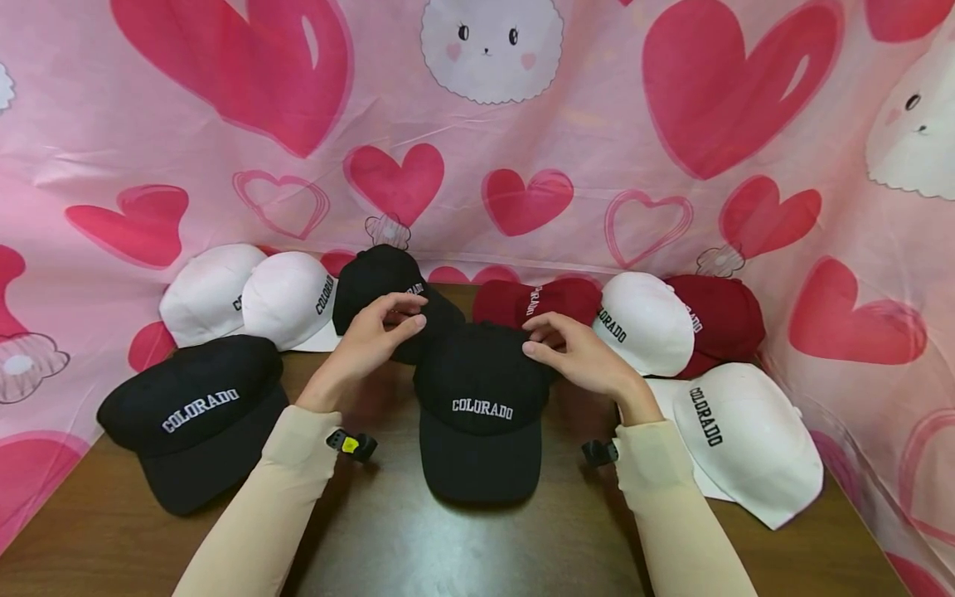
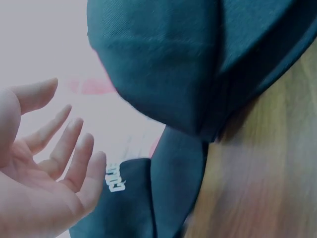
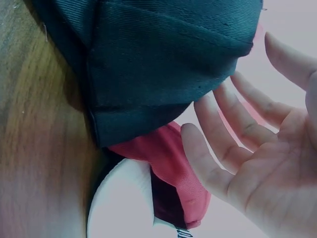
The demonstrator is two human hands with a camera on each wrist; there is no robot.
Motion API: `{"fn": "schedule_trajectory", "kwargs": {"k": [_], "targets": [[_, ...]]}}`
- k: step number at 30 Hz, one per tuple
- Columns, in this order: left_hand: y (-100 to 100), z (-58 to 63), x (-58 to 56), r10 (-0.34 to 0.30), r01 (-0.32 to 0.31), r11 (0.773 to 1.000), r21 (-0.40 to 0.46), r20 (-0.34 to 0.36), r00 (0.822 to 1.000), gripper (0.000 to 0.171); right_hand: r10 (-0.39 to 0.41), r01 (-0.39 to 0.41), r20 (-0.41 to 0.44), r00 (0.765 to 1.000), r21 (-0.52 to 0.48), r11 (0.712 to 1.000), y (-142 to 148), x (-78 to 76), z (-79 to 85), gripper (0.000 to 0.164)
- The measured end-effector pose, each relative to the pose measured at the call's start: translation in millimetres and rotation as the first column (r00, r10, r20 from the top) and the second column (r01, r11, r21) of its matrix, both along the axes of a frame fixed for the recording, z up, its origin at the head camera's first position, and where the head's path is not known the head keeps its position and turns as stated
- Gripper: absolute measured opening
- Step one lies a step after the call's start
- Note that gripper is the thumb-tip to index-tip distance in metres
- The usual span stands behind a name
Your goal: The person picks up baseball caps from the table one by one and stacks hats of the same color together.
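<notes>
A black baseball cap [image 1: 482, 406] with white COLORADO lettering sits on the table at the centre, its brim toward me. To its upper left my left hand [image 1: 379, 332] hovers with relaxed, slightly bent fingers; the left wrist view shows a gap between those fingers [image 2: 74, 144] and the cap. On the other side my right hand [image 1: 574, 352] has its fingertips right at the cap's back edge, fingers loosely bent, as the right wrist view also shows. Behind my left hand lies another black cap [image 1: 380, 282], partly covered by it.
Two white caps [image 1: 287, 298] stand at the back left, with a black cap [image 1: 197, 414] in front. A red cap [image 1: 507, 303], a white cap [image 1: 649, 323] and a darker red cap [image 1: 727, 319] line the back right. Another white cap [image 1: 761, 431] lies nearer. Pink heart-patterned cloth [image 1: 477, 124] hangs behind.
</notes>
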State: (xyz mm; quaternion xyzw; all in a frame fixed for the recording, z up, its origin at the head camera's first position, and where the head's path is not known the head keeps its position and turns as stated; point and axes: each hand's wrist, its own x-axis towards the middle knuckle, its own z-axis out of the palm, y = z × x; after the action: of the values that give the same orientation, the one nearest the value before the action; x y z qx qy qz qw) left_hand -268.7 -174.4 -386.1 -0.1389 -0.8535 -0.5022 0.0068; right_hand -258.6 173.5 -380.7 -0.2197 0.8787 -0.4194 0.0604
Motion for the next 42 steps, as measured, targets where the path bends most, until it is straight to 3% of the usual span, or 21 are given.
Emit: {"fn": "schedule_trajectory", "kwargs": {"k": [5, 14, 20, 26, 30, 38, 42], "targets": [[-15, 1.6, -3.1, 0.079, -0.080, 0.993, 0.086, 0.019, 0.997, 0.045, -0.005, 0.004, -0.035, 0.999, -0.026, 1.000, 1, 0.4, 3.6, 0.047], [-33, -3.2, -9.4, 0.220, -0.222, 0.955, 0.198, 0.032, 0.975, 0.054, 0.005, -0.009, -0.078, 0.997, -0.055, 0.998, -1, 8.2, 15.4, 0.050], [-41, -11.7, -15.7, 0.309, -0.310, 0.916, 0.256, 0.045, 0.950, 0.059, 0.000, -0.003, -0.096, 0.995, -0.035, 0.999, -4, 14.2, 22.7, 0.053], [-48, -18.0, -18.9, 0.395, -0.398, 0.882, 0.251, 0.066, 0.916, 0.065, 0.023, -0.027, -0.123, 0.992, -0.033, 0.999, -9, 19.3, 28.6, 0.055], [-53, -20.0, -19.5, 0.396, -0.405, 0.877, 0.259, 0.088, 0.914, 0.071, 0.044, -0.049, -0.143, 0.989, -0.032, 0.998, -12, 19.8, 30.2, 0.056], [-55, -24.1, -19.7, 0.360, -0.387, 0.892, 0.234, 0.151, 0.921, 0.078, 0.038, -0.038, -0.142, 0.989, 0.000, 0.999, -13, 21.8, 31.9, 0.057], [-55, -25.5, -20.0, 0.349, -0.395, 0.881, 0.259, 0.207, 0.914, 0.080, 0.033, -0.030, -0.151, 0.988, 0.022, 0.999, -14, 22.5, 31.7, 0.058]]}}
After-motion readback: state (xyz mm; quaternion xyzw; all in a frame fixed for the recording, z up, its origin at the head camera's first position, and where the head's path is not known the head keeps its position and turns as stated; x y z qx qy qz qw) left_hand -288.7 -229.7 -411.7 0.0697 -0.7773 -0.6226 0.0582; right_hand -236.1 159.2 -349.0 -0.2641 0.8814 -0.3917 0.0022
